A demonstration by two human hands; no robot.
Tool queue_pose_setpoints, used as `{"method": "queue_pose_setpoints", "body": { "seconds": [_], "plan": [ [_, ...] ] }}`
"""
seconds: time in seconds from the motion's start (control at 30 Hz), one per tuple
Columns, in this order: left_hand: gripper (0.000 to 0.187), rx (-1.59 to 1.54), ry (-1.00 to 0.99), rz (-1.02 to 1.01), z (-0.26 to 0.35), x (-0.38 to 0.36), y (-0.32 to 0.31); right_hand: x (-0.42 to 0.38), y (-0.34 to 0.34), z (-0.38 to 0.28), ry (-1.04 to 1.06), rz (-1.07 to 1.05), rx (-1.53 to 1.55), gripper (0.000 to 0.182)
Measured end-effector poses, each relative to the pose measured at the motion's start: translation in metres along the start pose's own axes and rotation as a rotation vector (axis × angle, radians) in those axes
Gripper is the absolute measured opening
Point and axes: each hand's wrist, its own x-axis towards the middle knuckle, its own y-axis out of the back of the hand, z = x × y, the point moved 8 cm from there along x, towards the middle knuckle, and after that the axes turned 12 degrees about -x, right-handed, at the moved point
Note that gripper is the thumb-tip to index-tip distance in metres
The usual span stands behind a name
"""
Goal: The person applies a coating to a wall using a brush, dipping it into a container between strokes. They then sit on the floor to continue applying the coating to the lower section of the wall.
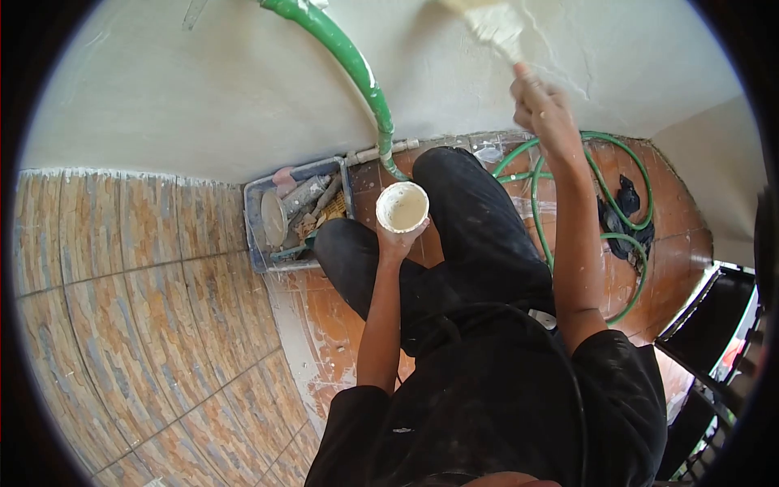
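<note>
My left hand (399,242) is wrapped round a small cup (402,207) with a paint-smeared rim. Inside the cup is an off-white paint or paste. My right hand (545,109) is raised near the pale wall (235,89) and grips the handle of a paintbrush (497,26). The brush is coated in white, and its far end is blurred and partly cut off by the top of the view. The brush head overlaps the wall in this view.
A grey plastic crate (253,215) of tools and scraps stands left of my knees. A thick green hose (345,53) runs down the wall. A thinner green hose (641,174) lies coiled on the orange tiles (677,223) by a black bag (629,199). Stone-patterned tiles (146,268) are at left.
</note>
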Motion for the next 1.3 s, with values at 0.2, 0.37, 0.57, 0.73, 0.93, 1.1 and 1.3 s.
{"method": "queue_pose_setpoints", "body": {
  "seconds": [0.2,0.37,0.57,0.73,0.93,1.1,1.3],
  "plan": [
    [0.064,0.011,-0.005,-0.014,-0.007,0.003,0.002,0.064,-0.026,0.11,0.072,-0.07,-0.112,0.053],
    [0.064,-0.005,-0.036,0.018,0.005,0.009,-0.001,0.061,-0.029,0.279,0.359,-0.266,-1.135,0.032],
    [0.075,0.176,-0.088,0.085,0.004,0.006,0.001,-0.02,0.05,0.194,-0.171,-0.262,-0.982,0.033],
    [0.08,0.235,-0.125,0.05,0.016,0.003,-0.004,-0.077,0.047,0.059,-0.111,-0.422,-0.456,0.038],
    [0.078,0.252,-0.391,0.095,0.044,0.003,-0.009,-0.097,-0.01,-0.015,0.222,-0.536,-0.861,0.023],
    [0.069,0.248,-0.473,0.052,0.055,0.008,-0.026,-0.098,-0.036,-0.032,0.278,-0.56,-0.986,0.019],
    [0.064,0.291,-0.473,0.015,0.054,0.011,-0.049,-0.093,-0.04,-0.055,0.479,-0.51,-1.214,0.018]
  ]
}}
